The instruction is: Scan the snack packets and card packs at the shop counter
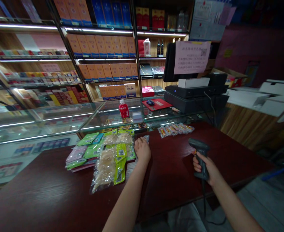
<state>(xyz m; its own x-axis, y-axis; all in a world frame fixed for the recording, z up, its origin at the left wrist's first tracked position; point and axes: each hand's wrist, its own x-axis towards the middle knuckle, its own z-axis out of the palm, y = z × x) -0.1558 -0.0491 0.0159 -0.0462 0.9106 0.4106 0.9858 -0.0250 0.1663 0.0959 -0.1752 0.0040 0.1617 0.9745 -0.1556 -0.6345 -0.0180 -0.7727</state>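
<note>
My right hand point(208, 167) is wrapped round the handle of a dark grey barcode scanner point(201, 158), its head pointing left over the dark red table; a cable hangs from its base. My left hand point(142, 149) rests on the table with curled fingers, and a small clear packet point(146, 138) pokes out past the fingertips. Most of that packet is hidden. Left of this hand lie clear bags of pale dried food point(105, 167) with yellow-green labels. Beyond them is a stack of green and pink packets point(80, 153). A row of small snack packets point(176, 130) lies farther right.
Behind the table runs a glass counter point(88, 120) bearing a red bottle point(124, 109), a mouse point(150, 102) on a red mat point(157, 104), and a monitor point(169, 62) with a paper sign. Shelves of boxes line the back. White boxes point(246, 96) stand on the right.
</note>
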